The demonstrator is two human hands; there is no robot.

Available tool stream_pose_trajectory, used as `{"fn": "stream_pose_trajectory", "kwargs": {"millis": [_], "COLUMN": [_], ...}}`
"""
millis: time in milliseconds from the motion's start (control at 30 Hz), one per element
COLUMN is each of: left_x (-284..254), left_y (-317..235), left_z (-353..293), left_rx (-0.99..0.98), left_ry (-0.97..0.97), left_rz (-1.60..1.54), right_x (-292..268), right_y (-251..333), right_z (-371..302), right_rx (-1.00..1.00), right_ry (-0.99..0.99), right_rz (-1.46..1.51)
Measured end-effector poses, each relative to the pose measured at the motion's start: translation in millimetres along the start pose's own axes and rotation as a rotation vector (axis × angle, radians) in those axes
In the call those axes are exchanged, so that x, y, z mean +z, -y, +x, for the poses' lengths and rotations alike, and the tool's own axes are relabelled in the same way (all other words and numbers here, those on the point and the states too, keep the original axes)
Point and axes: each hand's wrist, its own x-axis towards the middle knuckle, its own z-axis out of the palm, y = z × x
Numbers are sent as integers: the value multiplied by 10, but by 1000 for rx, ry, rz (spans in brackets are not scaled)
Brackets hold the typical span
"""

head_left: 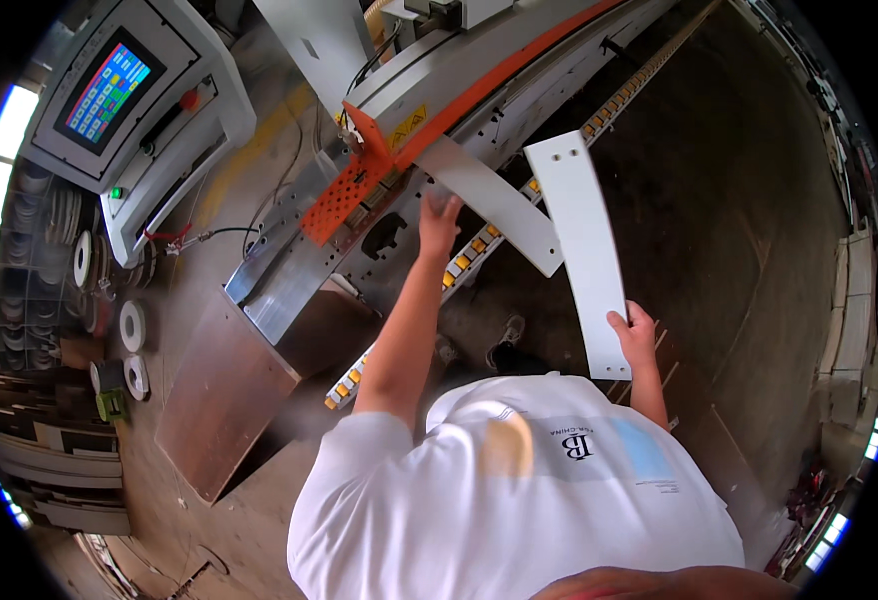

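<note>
My right hand [637, 338] grips a long white board [579, 240] near its lower end, thumb on the face. Small holes show at both ends of this board, which slants up and away. A second, greyer board [494, 205] lies with its far end at the orange guard of the machine; its near end comes close to the white board's left edge. My left hand [439, 222] is raised over the machine's edge, just left of the second board. Its fingers look apart, though the tips are a little blurred, and I see nothing in them.
A long machine [499, 60] with an orange perforated guard [344, 200] runs across the front. Beneath it is a rail with yellow rollers [471, 255]. A control panel with a lit screen [109, 90] stands left, beside a brown box-like panel [229, 410] and rolls of strip [133, 326].
</note>
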Motion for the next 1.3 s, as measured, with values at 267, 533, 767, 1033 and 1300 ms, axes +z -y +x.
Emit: {"fn": "stream_pose_trajectory", "kwargs": {"millis": [267, 533, 767, 1033, 1300], "left_x": [86, -726, -1295, -1223, -1153], "left_y": [-40, 263, 315, 271, 342], "left_z": [-1363, -989, -648, -767, -676], "left_rx": [-172, -241, -124, -57, -50], "left_ry": [550, 188, -66, -194, -249], "left_rz": [-285, -248, -198, -192, -254], "right_x": [628, 1228, 1589, 1764, 1415], "right_y": [38, -375, -202, -92, -395], "right_z": [260, 340, 201, 303, 381], "right_rx": [75, 194, 357, 321, 473], "right_ry": [417, 658, 723, 816, 640], "right_rz": [78, 61, 47, 124, 246]}}
